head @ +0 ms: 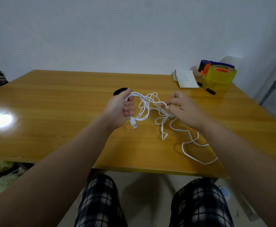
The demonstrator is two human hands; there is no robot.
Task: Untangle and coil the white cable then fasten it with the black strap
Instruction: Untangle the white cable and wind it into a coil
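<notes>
My left hand (119, 110) is closed around a few coiled loops of the white cable (146, 105), held just above the wooden table (52, 112). The cable's USB plug (134, 125) hangs below that fist. My right hand (183, 110) pinches a tangled strand of the same cable between thumb and fingers. The loose remainder of the cable snakes over the table toward the front right edge, under my right forearm. The black strap (119, 91) lies on the table just behind my left hand, partly hidden by it.
At the back right of the table stand a yellow tape dispenser (219, 76), a small white notebook (187, 79) and a black marker (206, 90). A bright light glare (2, 120) shows at the left. My knees in checked trousers (99, 202) are below the front edge.
</notes>
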